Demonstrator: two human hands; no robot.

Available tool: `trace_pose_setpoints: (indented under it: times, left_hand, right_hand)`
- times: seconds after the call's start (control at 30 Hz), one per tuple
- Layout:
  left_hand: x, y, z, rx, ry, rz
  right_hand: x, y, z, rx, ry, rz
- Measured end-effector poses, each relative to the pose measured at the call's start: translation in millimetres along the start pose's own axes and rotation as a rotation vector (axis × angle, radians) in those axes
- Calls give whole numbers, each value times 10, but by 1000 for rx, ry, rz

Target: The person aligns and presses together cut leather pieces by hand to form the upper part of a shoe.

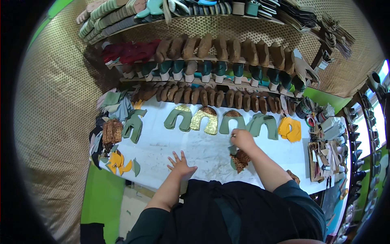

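Note:
My left hand (181,166) rests on the white tabletop (162,151) with its fingers spread and nothing in them. My right hand (243,140) is closed, its fingertips pinching something too small to name, just below a green U-shaped shoe piece with a leopard-print top (232,122). Beside that piece lie a gold U-shaped piece (203,120), a stack of green U-shaped pieces with a gold top (178,118), and more green U-shaped pieces (263,125). Under my right wrist sit leopard-print scraps (240,161) with green bits, partly covered by the hand.
Yellow pieces (289,129) lie at the right, more yellow scraps (116,162) at the left. Brown shoe lasts (211,97) line the table's back edge below shelves of lasts and shoes. A tray of cut strips (325,160) stands at the right edge.

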State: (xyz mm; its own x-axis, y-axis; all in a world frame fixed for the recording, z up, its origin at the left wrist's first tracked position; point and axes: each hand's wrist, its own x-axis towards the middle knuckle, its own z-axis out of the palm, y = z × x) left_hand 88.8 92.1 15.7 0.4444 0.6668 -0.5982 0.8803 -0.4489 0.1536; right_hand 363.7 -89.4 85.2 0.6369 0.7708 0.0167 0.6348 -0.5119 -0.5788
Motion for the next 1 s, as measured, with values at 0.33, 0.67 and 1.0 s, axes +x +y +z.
trace_pose_setpoints:
  times: [0.33, 0.67, 1.0]
  left_hand:
    - [51, -920, 415, -405, 506, 108]
    - [-67, -1502, 387, -390, 566, -43]
    - [-4, -799, 157, -298, 418, 160]
  right_hand:
    - [-70, -1358, 1027, 610, -480, 116]
    - [-444, -543, 1844, 0, -150, -39]
    - [-821, -839, 1826, -89, -264, 201]
